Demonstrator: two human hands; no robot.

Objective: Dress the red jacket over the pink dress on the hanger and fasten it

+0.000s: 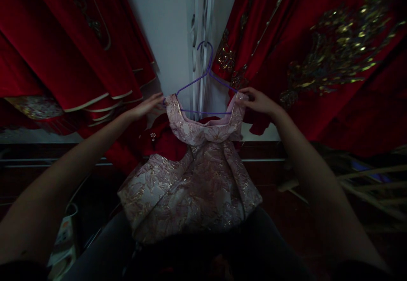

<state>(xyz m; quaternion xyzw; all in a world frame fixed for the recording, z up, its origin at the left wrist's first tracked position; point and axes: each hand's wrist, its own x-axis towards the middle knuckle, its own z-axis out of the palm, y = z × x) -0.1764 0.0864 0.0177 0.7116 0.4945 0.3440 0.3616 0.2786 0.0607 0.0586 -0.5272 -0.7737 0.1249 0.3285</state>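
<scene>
A pink brocade dress with glinting gold threads hangs from a purple wire hanger in front of me, its lower part spread over my lap. My right hand pinches the dress's right shoulder strap at the hanger's end, thumb in front and index finger on top. At the other end, my left hand has its fingers stretched toward the left strap, fingertips at the hanger's tip. The hanger's lower bar shows through the wide neckline. Dim light blurs the finger detail.
Red garments with pale trim hang at left. At right hangs red cloth with gold sequins. Behind the hanger stands a white panel with metal handles. A power strip lies low left, and wooden slats are low right.
</scene>
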